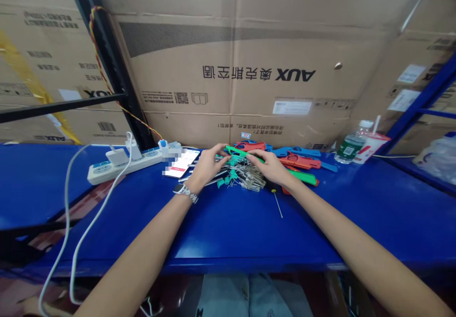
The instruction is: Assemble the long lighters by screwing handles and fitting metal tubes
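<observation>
A long green plastic piece (235, 151) is held between my two hands above a pile of small parts. My left hand (211, 163), with a watch at its wrist, pinches the piece's left end. Fingers of my right hand (267, 164) close on its right part. Below them lie small teal parts (232, 173) and a heap of thin metal and clear pieces (252, 179). Red-orange pieces (301, 161), blue pieces (298, 151) and a green piece (303, 177) lie beyond and beside my right hand.
A small screwdriver (277, 203) lies nearer me on the blue table (221, 231). At left are a white power strip (124, 166) with cables and a phone (183, 163). A bottle (351, 146) and a cup (370, 147) stand at right. Large cardboard boxes (256, 37) form the back.
</observation>
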